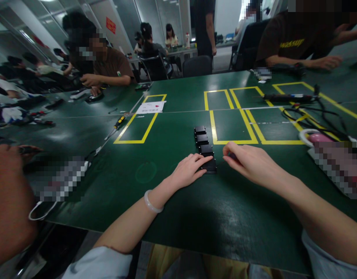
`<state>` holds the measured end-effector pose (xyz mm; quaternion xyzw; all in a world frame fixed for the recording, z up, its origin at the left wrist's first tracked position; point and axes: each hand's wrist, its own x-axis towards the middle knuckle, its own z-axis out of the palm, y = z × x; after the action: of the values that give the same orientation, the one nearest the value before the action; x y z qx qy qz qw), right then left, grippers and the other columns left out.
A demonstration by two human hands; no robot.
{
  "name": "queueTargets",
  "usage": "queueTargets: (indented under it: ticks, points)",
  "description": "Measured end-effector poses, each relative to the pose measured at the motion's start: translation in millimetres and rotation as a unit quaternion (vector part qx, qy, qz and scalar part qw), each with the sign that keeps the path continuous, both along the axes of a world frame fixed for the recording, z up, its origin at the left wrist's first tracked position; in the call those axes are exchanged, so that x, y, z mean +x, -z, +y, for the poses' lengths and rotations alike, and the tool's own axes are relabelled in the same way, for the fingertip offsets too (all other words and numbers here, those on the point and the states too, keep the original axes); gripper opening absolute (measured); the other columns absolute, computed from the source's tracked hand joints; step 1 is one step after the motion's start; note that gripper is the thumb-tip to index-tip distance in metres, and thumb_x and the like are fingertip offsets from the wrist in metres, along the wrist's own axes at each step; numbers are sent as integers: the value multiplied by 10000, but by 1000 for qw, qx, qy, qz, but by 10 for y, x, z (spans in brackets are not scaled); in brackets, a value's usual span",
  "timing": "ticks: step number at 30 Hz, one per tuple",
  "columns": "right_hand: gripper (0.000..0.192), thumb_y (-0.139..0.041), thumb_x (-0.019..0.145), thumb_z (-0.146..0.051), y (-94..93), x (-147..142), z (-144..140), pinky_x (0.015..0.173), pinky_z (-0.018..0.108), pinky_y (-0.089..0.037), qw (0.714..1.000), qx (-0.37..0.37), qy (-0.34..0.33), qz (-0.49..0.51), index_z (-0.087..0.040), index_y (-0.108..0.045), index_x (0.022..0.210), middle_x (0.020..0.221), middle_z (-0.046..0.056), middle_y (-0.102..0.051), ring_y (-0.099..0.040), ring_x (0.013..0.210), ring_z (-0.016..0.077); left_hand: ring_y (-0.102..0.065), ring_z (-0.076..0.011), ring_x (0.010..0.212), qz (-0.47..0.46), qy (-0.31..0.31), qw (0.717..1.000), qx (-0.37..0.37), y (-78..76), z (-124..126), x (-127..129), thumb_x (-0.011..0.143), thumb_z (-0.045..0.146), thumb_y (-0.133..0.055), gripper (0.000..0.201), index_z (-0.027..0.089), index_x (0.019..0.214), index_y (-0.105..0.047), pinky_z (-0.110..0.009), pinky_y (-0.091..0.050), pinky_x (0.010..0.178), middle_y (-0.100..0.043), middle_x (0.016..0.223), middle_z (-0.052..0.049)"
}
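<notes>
Four black boxes [205, 148] in row | left hand [188, 169] flat, fingers on nearest | right hand [252, 162] curled beside, grip unclear

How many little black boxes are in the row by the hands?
4. They line up on the green table: the far box, the second box, the third box, and the near box under the left hand fingertips. None seem hidden.

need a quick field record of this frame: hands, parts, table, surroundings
left hand: flat, fingers resting on the nearest black box
right hand: beside the row, closed around something small; unclear what
black boxes: four in a row
table: green, yellow tape rectangles
screwdriver: left of the boxes
others: people seated opposite
</notes>
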<state>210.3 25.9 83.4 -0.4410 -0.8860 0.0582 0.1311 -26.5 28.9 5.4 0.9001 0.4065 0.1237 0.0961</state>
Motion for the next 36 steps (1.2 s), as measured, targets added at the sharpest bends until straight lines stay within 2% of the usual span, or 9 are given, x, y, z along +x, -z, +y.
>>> queueTargets:
  ticks: [6, 11, 15, 21, 27, 31, 36]
  points:
    - [96, -445, 892, -306, -21, -5, -6, 577, 259, -344, 1000, 8, 5, 5, -215, -448, 922, 772, 6, -611, -569, 656, 157, -484, -219, 1112, 0, -3, 1000, 1, 2, 3, 4, 963, 331, -463, 487, 308, 1426, -312, -374, -449, 931, -497, 1222, -62]
    - [242, -383, 940, -440, -15, -19, -3, 539, 266, -304, 999, 18, 31, -29, -219, -472, 896, 678, 4, -597, -559, 613, 178, -485, -220, 1112, 2, -1, 1000, 0, 8, 4, -1, 964, 331, -461, 491, 305, 1429, -307, -378, -449, 938, -498, 1223, -63]
    - [197, -352, 954, -368, 4, -16, 1, 545, 268, -305, 999, 10, 26, -30, -215, -469, 913, 680, 5, -592, -557, 603, 173, -480, -220, 1120, 3, -2, 1000, 3, 15, 3, -3, 962, 319, -467, 499, 304, 1433, -301, -377, -444, 946, -492, 1238, -63]
    - [130, -423, 906, -306, -6, -19, -16, 585, 265, -344, 1000, -5, 10, 2, -212, -438, 995, 755, 4, -609, -580, 662, 167, -484, -217, 1108, 3, 0, 1000, -1, 0, 5, -1, 962, 323, -469, 491, 301, 1427, -312, -372, -448, 937, -498, 1223, -60]
    - [258, -374, 944, -459, -2, -22, -10, 548, 263, -317, 1000, 8, 14, -10, -220, -469, 924, 693, 1, -599, -559, 617, 171, -485, -219, 1102, 0, -2, 1000, -3, -1, 4, 0, 961, 318, -467, 493, 304, 1429, -311, -371, -452, 924, -498, 1222, -61]
    - [234, -331, 963, -383, 13, -18, 2, 547, 266, -311, 999, 11, 18, -25, -215, -481, 900, 681, 7, -591, -551, 601, 169, -481, -222, 1116, 0, 1, 1000, -1, 10, 7, -1, 964, 320, -459, 498, 313, 1435, -296, -375, -445, 936, -495, 1233, -60]
    - [166, -405, 909, -307, -4, -22, -7, 576, 266, -345, 999, -21, 25, 1, -208, -449, 1034, 721, -2, -608, -577, 629, 165, -487, -217, 1105, -1, -2, 1000, 0, 6, 4, 1, 964, 329, -458, 483, 310, 1425, -314, -369, -449, 929, -494, 1232, -60]
